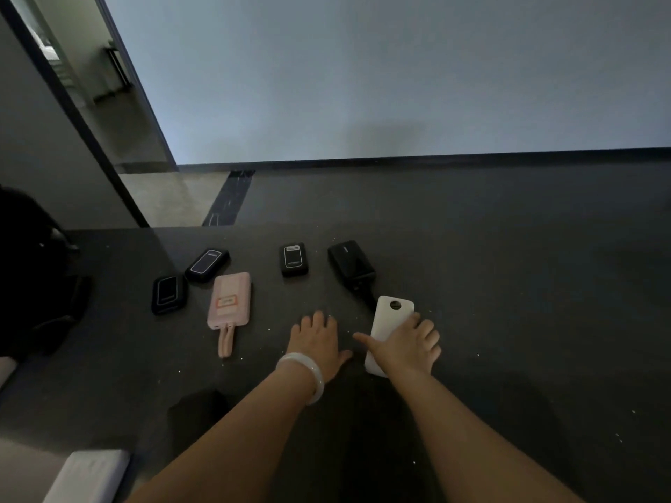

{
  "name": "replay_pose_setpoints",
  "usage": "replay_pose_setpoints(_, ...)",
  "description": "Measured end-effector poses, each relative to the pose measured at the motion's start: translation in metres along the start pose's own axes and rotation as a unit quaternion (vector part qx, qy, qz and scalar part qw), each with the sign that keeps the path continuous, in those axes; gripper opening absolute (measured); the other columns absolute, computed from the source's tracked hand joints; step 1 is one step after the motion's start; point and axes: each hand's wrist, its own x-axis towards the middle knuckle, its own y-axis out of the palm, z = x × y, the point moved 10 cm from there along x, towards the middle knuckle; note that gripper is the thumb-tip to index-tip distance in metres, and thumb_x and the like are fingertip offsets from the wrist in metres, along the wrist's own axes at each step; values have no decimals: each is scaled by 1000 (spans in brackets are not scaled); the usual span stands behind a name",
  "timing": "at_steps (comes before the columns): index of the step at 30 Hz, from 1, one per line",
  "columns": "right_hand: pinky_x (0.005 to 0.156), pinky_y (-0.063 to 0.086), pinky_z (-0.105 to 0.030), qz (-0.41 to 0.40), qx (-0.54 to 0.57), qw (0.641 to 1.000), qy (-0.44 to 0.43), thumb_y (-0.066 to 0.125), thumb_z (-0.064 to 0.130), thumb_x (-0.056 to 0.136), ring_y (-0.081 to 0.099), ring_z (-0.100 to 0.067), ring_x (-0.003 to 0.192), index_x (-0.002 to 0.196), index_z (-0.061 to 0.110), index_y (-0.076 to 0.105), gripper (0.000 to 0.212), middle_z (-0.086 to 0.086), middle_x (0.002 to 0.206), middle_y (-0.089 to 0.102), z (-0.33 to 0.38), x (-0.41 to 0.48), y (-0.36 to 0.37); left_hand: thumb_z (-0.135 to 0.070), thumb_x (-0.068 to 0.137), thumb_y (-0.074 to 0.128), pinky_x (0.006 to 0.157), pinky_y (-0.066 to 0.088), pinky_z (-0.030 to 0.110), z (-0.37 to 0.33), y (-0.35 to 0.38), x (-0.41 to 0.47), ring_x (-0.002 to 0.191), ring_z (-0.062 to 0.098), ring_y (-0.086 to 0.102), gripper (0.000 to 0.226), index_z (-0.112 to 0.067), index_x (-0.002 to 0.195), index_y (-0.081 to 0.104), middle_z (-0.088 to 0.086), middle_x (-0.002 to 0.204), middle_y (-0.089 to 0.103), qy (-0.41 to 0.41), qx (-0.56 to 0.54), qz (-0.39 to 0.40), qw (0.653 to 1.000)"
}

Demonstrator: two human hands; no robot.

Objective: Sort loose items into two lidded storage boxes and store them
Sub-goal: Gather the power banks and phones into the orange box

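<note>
Several power banks lie on a dark floor. My right hand (pixel 408 344) rests on a white power bank (pixel 390 323), fingers over its right edge and thumb spread to the left. My left hand (pixel 317 339), with a pale bangle on its wrist, lies flat on the floor just left of it, holding nothing. A pink power bank (pixel 229 300) with a short cable lies further left. Two black power banks (pixel 169 294) (pixel 207 265) lie beside it. Another small black one (pixel 293 259) and a larger black one (pixel 351 263) lie behind my hands.
A white flat object (pixel 89 475) sits at the bottom left corner. A dark bag-like shape (pixel 32 285) fills the left edge. A pale wall (pixel 399 85) stands behind, with a doorway (pixel 109 103) at the far left. No storage boxes are in view.
</note>
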Motion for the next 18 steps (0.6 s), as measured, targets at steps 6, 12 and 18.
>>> replay_pose_setpoints(6, 100, 37, -37, -47, 31, 998, -6, 74, 57, 66, 37, -28, 120, 140, 6, 23, 104, -14, 134, 30, 4, 16, 0, -63, 87, 49, 109, 32, 46, 11, -2, 42, 135, 31, 30, 76, -17, 146, 30, 12, 148, 28, 10, 0, -26, 1000)
replay_pose_setpoints(12, 99, 36, -39, -65, 40, 997, 12, 76, 52, 63, 36, -29, 115, 136, 4, 28, 100, -13, 126, 33, -10, 53, -18, -64, 86, 50, 110, 31, 45, 16, -8, 63, 136, 31, 28, 82, -15, 148, 25, 12, 149, 27, -23, -52, -56, 997)
replay_pose_setpoints(18, 100, 36, -40, -57, 42, 997, 0, 76, 51, 64, 35, -29, 116, 135, 4, 29, 97, -12, 126, 32, -22, 83, -30, -72, 81, 50, 109, 34, 44, 8, -46, 105, 134, 33, 32, 103, -5, 150, 11, 18, 148, 26, -109, -118, -126, 979)
